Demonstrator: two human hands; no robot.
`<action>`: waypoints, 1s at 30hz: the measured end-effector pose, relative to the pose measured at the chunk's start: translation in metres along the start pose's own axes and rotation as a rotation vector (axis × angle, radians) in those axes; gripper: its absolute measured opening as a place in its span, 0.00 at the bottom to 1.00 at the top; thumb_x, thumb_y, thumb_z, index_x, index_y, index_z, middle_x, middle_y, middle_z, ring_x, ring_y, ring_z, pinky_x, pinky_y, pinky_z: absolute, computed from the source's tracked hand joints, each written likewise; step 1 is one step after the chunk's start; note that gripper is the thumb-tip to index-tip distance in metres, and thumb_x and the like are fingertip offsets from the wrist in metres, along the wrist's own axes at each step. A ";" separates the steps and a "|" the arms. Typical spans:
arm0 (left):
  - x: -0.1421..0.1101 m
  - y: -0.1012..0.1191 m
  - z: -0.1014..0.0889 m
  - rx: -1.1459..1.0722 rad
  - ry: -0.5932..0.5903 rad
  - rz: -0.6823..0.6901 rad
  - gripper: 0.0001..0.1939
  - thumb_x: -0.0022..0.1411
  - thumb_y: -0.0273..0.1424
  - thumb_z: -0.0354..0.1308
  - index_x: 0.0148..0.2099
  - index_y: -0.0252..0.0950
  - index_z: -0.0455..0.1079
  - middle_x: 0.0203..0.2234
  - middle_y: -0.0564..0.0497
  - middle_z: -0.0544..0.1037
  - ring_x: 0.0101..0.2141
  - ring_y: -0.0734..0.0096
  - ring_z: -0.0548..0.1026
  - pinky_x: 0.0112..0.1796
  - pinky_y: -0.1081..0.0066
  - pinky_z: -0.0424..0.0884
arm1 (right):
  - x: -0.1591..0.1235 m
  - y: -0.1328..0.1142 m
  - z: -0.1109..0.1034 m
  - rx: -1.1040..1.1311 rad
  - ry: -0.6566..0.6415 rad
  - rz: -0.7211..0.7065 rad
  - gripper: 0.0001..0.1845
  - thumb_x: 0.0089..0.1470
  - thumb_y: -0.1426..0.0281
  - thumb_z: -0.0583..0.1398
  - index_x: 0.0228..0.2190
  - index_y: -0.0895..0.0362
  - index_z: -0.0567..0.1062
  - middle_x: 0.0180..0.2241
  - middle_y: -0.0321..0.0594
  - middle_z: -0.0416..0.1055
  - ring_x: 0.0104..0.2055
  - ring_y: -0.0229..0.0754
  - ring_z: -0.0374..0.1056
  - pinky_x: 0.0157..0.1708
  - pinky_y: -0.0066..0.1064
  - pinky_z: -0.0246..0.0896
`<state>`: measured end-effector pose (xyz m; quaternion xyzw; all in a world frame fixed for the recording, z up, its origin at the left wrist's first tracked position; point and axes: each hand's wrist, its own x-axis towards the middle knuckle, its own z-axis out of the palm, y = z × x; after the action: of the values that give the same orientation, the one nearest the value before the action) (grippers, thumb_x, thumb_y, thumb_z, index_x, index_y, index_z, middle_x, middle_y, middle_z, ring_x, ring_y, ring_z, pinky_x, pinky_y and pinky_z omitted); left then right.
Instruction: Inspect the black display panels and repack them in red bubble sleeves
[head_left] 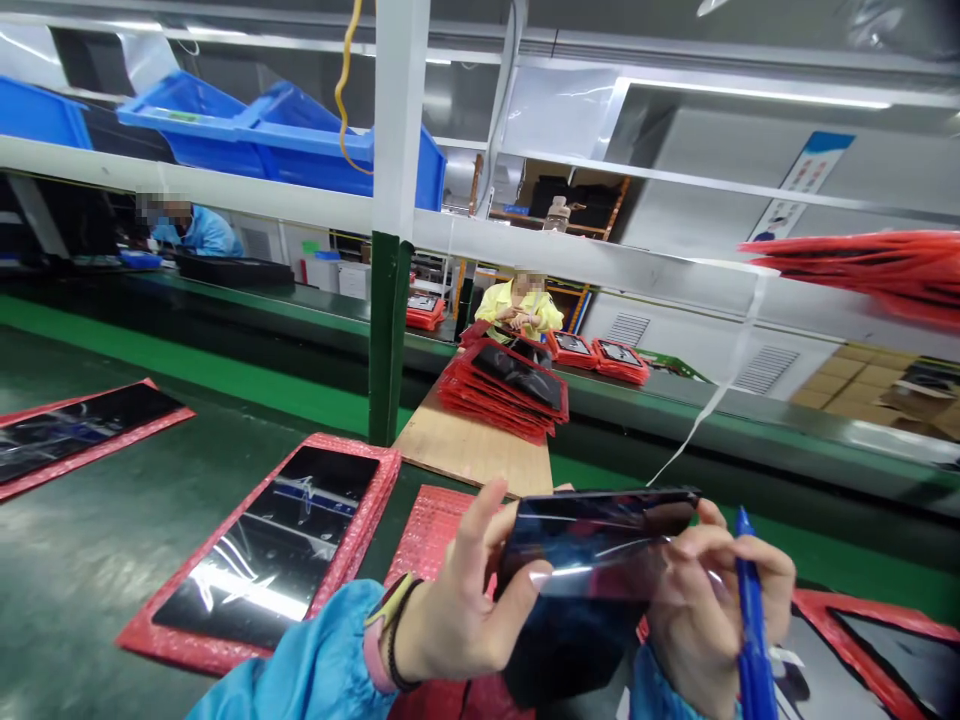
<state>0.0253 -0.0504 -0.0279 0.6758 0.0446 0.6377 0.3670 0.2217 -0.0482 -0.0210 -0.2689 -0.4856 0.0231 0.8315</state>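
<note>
A dark, glossy screen panel (577, 630) is tilted up in front of me. My left hand (472, 590) grips its left edge, with the thumb on the front face. At the panel's right end is my right hand (705, 610), fingers closed and a blue pen (752, 620) held between them. Clear film (634, 572) lies across the upper face and reaches toward the right fingertips; whether they pinch it, I cannot tell. Beside my left arm a similar panel (270, 545) rests on red bubble wrap (187, 610). More red bubble wrap (427, 530) lies behind my left hand.
A stack of red-wrapped panels (502, 385) sits on a wooden board (480, 450). Another panel (82, 430) lies far left. A green-and-white post (390, 330) rises ahead. Blue bins (247, 140) and red sleeves (870, 265) are overhead. Two people work across the benches.
</note>
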 end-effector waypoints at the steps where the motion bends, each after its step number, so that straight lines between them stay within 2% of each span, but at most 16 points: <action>1: -0.001 -0.001 0.002 0.012 -0.007 0.016 0.42 0.63 0.18 0.50 0.68 0.57 0.34 0.58 0.46 0.67 0.56 0.61 0.69 0.54 0.59 0.68 | 0.001 0.003 -0.002 0.010 -0.010 0.044 0.17 0.41 0.77 0.65 0.33 0.51 0.69 0.22 0.26 0.69 0.25 0.38 0.61 0.60 0.47 0.45; 5: -0.005 -0.003 0.008 0.059 -0.018 0.094 0.40 0.63 0.17 0.49 0.68 0.52 0.38 0.60 0.43 0.65 0.57 0.57 0.67 0.54 0.56 0.69 | 0.003 0.011 -0.011 0.029 -0.038 0.126 0.16 0.38 0.72 0.67 0.31 0.49 0.68 0.21 0.27 0.66 0.25 0.40 0.61 0.60 0.47 0.44; 10: -0.011 -0.005 0.007 0.170 -0.037 0.129 0.41 0.59 0.17 0.54 0.68 0.49 0.43 0.60 0.44 0.65 0.56 0.58 0.69 0.51 0.65 0.72 | 0.005 0.010 -0.017 0.055 -0.017 0.166 0.18 0.35 0.70 0.69 0.29 0.47 0.68 0.19 0.24 0.66 0.22 0.38 0.58 0.60 0.39 0.45; 13: -0.009 -0.002 0.005 0.145 -0.057 0.073 0.39 0.60 0.18 0.54 0.67 0.50 0.46 0.61 0.45 0.64 0.56 0.59 0.69 0.52 0.67 0.70 | 0.005 0.005 -0.018 0.058 -0.022 0.225 0.19 0.35 0.72 0.69 0.30 0.47 0.68 0.20 0.24 0.67 0.20 0.37 0.57 0.61 0.39 0.44; 15: -0.004 0.003 0.004 0.061 -0.061 -0.002 0.35 0.62 0.20 0.52 0.65 0.52 0.47 0.58 0.46 0.68 0.53 0.62 0.72 0.51 0.68 0.70 | 0.005 0.003 -0.016 0.058 -0.021 0.281 0.19 0.36 0.73 0.68 0.31 0.49 0.69 0.21 0.24 0.68 0.23 0.36 0.60 0.62 0.38 0.43; 18: 0.004 0.010 0.001 -0.100 -0.122 -0.104 0.29 0.66 0.30 0.51 0.65 0.52 0.46 0.53 0.45 0.70 0.45 0.63 0.75 0.45 0.65 0.71 | 0.005 0.003 -0.010 0.054 0.010 0.424 0.19 0.38 0.72 0.68 0.33 0.51 0.68 0.22 0.25 0.68 0.28 0.36 0.65 0.60 0.39 0.48; 20: 0.008 0.012 -0.002 -0.209 -0.150 -0.152 0.29 0.67 0.39 0.50 0.66 0.49 0.44 0.54 0.42 0.68 0.46 0.59 0.74 0.45 0.61 0.70 | 0.005 0.004 -0.007 0.046 0.027 0.527 0.19 0.37 0.72 0.69 0.33 0.52 0.68 0.22 0.25 0.67 0.28 0.35 0.66 0.59 0.40 0.51; 22: 0.009 0.010 -0.003 -0.318 -0.119 -0.225 0.29 0.66 0.45 0.49 0.66 0.48 0.46 0.55 0.41 0.68 0.48 0.56 0.73 0.46 0.60 0.69 | 0.006 0.004 -0.006 0.037 0.038 0.595 0.19 0.37 0.72 0.69 0.33 0.52 0.68 0.22 0.25 0.66 0.27 0.34 0.65 0.56 0.39 0.55; 25: 0.008 0.002 -0.002 -0.467 0.000 -0.340 0.27 0.66 0.46 0.47 0.64 0.46 0.52 0.52 0.43 0.71 0.49 0.56 0.72 0.44 0.63 0.70 | 0.007 0.002 -0.009 0.023 0.056 0.649 0.18 0.38 0.71 0.68 0.33 0.53 0.69 0.22 0.26 0.66 0.26 0.34 0.65 0.48 0.35 0.63; 27: 0.008 -0.003 -0.001 -0.534 0.076 -0.398 0.25 0.67 0.45 0.47 0.63 0.45 0.54 0.49 0.44 0.73 0.46 0.59 0.73 0.39 0.67 0.71 | 0.009 0.001 -0.012 0.010 0.061 0.683 0.17 0.38 0.70 0.68 0.33 0.52 0.70 0.23 0.28 0.66 0.25 0.35 0.66 0.39 0.34 0.67; 30: 0.013 -0.004 -0.001 -0.601 0.133 -0.455 0.22 0.68 0.43 0.47 0.61 0.45 0.56 0.44 0.46 0.75 0.41 0.62 0.76 0.35 0.69 0.71 | 0.013 0.000 -0.013 -0.004 0.033 0.733 0.13 0.40 0.68 0.66 0.31 0.52 0.71 0.22 0.31 0.65 0.24 0.38 0.67 0.29 0.34 0.67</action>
<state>0.0286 -0.0402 -0.0190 0.4683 0.0284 0.5669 0.6772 0.2392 -0.0499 -0.0161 -0.4268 -0.3435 0.3140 0.7754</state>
